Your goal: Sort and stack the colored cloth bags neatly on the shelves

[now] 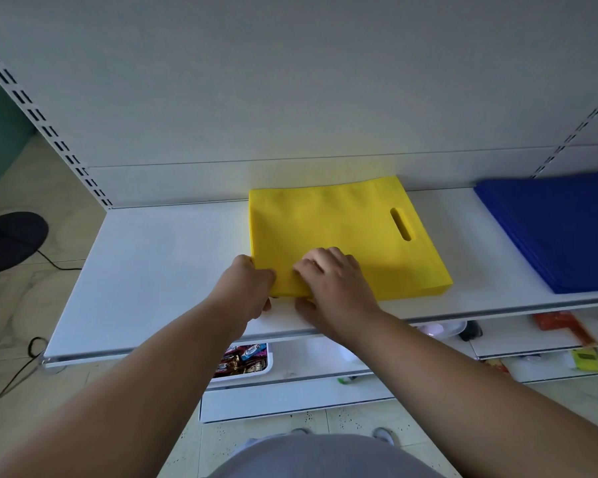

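Note:
A flat stack of yellow cloth bags (pixel 342 222) with a cut-out handle slot lies in the middle of the white shelf (pixel 159 270). My left hand (pixel 247 288) grips the stack's near-left corner, fingers curled at its edge. My right hand (pixel 332 284) rests on top of the same corner, fingers bent on the cloth and thumb down at the front edge. A stack of blue cloth bags (pixel 563 229) lies on the shelf to the right, apart from the yellow one.
Slotted white uprights (pixel 45 129) frame the shelf bay. Lower shelves hold a white tray of snack packets (pixel 244 362), an orange item (pixel 560 322) and small objects. A black fan base (pixel 11 239) and cables sit on the tiled floor at left.

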`<state>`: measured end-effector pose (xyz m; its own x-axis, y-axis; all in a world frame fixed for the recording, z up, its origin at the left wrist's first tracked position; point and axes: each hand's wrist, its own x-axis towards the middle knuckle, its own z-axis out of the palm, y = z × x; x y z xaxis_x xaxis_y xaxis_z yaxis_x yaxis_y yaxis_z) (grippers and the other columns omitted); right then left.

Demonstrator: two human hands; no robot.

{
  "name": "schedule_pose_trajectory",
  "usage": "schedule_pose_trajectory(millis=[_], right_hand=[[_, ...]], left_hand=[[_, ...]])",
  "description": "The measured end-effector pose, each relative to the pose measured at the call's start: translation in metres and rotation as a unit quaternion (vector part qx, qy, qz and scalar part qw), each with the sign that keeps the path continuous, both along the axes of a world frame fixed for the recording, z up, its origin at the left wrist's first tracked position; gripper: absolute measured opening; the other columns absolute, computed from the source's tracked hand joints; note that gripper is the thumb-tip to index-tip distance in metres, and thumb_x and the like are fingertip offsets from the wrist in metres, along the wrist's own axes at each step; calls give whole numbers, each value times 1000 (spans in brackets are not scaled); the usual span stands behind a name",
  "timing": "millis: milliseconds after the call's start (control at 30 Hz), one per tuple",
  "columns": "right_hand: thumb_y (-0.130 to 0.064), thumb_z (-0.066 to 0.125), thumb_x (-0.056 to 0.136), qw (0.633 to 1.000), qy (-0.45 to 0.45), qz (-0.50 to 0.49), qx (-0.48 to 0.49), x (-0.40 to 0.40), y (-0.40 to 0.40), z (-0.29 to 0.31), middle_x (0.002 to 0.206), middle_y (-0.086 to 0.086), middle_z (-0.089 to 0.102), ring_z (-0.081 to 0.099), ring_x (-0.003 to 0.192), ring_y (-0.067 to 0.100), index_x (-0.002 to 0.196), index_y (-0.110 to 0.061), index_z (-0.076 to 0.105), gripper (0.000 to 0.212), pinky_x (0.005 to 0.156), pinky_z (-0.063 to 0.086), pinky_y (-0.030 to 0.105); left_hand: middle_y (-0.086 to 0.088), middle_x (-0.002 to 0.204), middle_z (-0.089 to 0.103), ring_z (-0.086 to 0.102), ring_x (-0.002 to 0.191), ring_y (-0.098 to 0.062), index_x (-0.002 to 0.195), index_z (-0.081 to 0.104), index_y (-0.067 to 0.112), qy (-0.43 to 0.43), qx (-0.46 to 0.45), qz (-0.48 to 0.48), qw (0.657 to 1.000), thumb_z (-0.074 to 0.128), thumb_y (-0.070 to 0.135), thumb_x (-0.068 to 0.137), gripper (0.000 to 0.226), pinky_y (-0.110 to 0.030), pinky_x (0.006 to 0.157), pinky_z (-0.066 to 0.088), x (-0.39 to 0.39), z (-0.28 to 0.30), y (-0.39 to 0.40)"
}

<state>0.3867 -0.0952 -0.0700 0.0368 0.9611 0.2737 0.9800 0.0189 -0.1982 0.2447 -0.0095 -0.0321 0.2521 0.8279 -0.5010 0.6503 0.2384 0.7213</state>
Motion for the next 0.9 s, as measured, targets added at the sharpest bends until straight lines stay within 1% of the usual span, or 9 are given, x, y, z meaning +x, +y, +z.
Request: schedule_pose_trajectory(millis=[100, 200, 300, 367, 500, 600, 700, 767, 900], right_hand=[[-27, 73, 62, 998, -29, -52, 10, 26, -18, 0, 109, 3, 59, 53, 102, 31, 98, -16, 64, 39, 80, 39, 38], [-33, 79, 55, 988, -53, -142, 12, 69, -47, 2, 120, 7, 59, 50, 111, 33, 103, -16, 67, 53, 87, 37, 41], [-37, 85, 59, 973, -47, -224, -37, 107, -70, 8, 134, 14, 50, 45, 122, 36, 123, -13, 60, 73, 94, 37, 46], [-34, 83, 67, 961, 8, -262, -83, 125, -78, 12, 139, 13, 43, 46, 120, 35, 139, -17, 45, 83, 92, 43, 46], [-23, 78, 76, 956, 154, -232, -88, 147, -82, 9, 120, 5, 53, 53, 99, 22, 145, -29, 33, 83, 75, 44, 34], [-25, 80, 77, 950, 231, -191, -87, 154, -84, 9, 116, -5, 57, 56, 97, 13, 146, -31, 31, 85, 74, 44, 28], [-29, 84, 75, 942, 274, -160, -112, 158, -89, 14, 114, -15, 55, 54, 96, -1, 149, -35, 26, 94, 74, 43, 20], [-28, 85, 73, 941, 277, -151, -125, 162, -90, 14, 118, -13, 53, 54, 99, 2, 151, -36, 23, 99, 79, 45, 23], [-29, 83, 75, 947, 258, -140, -128, 168, -92, 12, 119, -6, 54, 54, 104, 11, 152, -34, 22, 99, 84, 45, 27]], left_hand=[[-17, 69, 61, 47, 52, -24, 109, 46, 7, -4, -4, 7, 1000, 45, 17, 93, 18, -28, 51, 38, 0, -1, 0], [-16, 79, 59, 49, 53, -22, 110, 44, 10, -4, 4, 10, 1000, 44, 16, 93, 18, -26, 49, 38, -1, -3, -2], [-12, 87, 57, 55, 65, -26, 110, 44, 12, -7, 15, 20, 1000, 45, 18, 92, 19, -31, 57, 46, -1, -6, -3], [-12, 89, 59, 55, 68, -27, 110, 44, 14, 14, 34, 13, 999, 46, 20, 92, 19, -32, 58, 45, -3, -7, -5], [-13, 89, 62, 58, 69, -28, 114, 45, 16, 31, 54, 26, 998, 51, 27, 91, 26, -32, 57, 46, -4, -12, -5], [-8, 100, 66, 64, 79, -26, 132, 41, 17, -10, 63, 34, 997, 67, 41, 87, 57, -41, 70, 57, -13, -15, -5], [6, 99, 63, 63, 80, -10, 148, 28, 26, 12, 110, -64, 992, 79, 36, 78, 87, -26, 64, 48, -28, -12, -17], [11, 91, 60, 58, 75, -3, 148, 33, 29, 48, 165, -112, 979, 81, 27, 76, 86, -18, 61, 40, -33, -9, -24], [11, 79, 60, 55, 68, -2, 142, 44, 31, 74, 222, -94, 968, 81, 26, 76, 76, -14, 56, 36, -30, -8, -29]])
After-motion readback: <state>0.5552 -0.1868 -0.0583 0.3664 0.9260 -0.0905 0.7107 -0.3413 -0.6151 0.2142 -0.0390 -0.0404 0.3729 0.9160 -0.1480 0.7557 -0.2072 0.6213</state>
